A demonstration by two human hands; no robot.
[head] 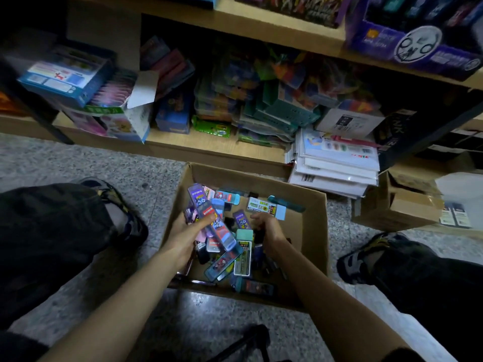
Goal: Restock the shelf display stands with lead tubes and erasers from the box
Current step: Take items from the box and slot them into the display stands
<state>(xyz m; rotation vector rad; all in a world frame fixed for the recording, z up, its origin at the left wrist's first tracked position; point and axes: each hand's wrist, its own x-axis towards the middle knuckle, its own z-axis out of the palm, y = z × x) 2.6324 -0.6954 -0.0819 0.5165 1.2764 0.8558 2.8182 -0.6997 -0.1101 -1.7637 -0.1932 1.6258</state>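
The left hand (187,232) is gripping a fanned bundle of lead tubes (209,212), purple and blue ones, with the thumb lying across their fronts and the fingers curling behind them. The bundle is sticking up and away from the palm, over the open cardboard box (313,231) that is sitting on the speckled floor (78,158).

The right hand (266,228) is reaching down into the same box, knuckles up and fingers bending into the pile. Something dark is lying under its fingertips, but I cannot tell whether the hand is closing on it or only touching it.

Between the two hands a mint-capped tube (244,236) is lying on the heap, and nearer the wrists more loose tubes (224,262) are criss-crossing on the box bottom (labels too blurred to read). Just beyond the right hand's fingers a pale blue eraser (281,212) is resting beside a yellow-and-white pack (261,205).

Outside the left forearm a sandalled foot (122,205) is planted on the floor, and outside the right forearm the other foot (366,257) is doing the same. Well beyond both hands a low wooden shelf (183,142) is carrying boxed and bagged stationery, with a stack of white packets (337,163) leaning off its edge. Farther out from the right hand a second carton (397,205) is standing open.
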